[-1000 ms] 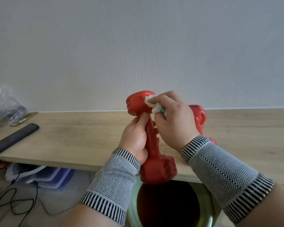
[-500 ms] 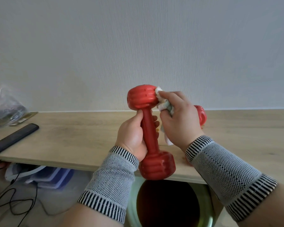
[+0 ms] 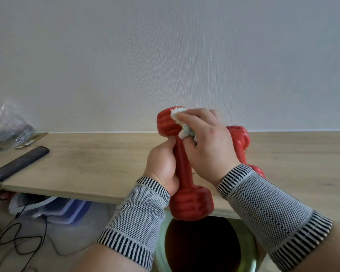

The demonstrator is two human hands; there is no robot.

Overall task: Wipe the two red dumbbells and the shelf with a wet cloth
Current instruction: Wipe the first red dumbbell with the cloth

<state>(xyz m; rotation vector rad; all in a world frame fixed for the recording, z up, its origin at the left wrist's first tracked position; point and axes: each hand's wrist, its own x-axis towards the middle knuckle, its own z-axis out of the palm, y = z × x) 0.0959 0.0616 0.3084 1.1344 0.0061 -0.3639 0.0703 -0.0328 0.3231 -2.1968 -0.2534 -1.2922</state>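
Observation:
My left hand grips the handle of a red dumbbell, held nearly upright above the front edge of the wooden shelf. My right hand holds a white and pale green cloth and presses it on the dumbbell's upper head. The second red dumbbell lies on the shelf behind my right hand, which hides most of it.
A black phone lies at the shelf's left end, beside a crumpled clear plastic bag. Below the shelf are a dark round basin, blue and white trays and a black cable on the floor.
My right hand with the cloth has slid from the side of the upper head onto its top front. The dumbbell has tilted a little to the left.

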